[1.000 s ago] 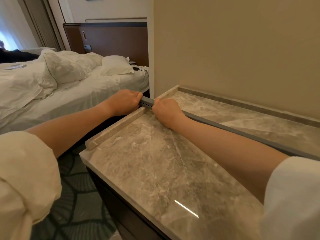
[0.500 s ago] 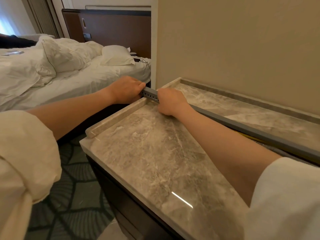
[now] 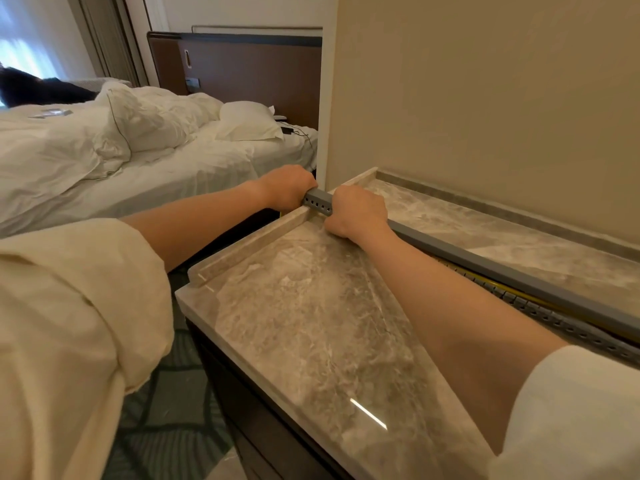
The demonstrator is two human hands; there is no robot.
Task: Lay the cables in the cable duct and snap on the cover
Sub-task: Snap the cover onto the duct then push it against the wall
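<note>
Both hands have barely shifted, clamped as before on the far end of the cable duct [image 3: 317, 202].
Left hand [image 3: 289, 186] at eleven o'clock, right hand [image 3: 356, 211] beside it; cover [image 3: 519, 275] gaping at three o'clock, yellow cable [image 3: 485, 280] showing above the tabletop [image 3: 311, 323].

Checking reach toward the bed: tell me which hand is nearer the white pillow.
Left. The left hand grips the cable duct end overhanging the bedside; the right hand grips it farther from the pillow, over the marble top.
</note>
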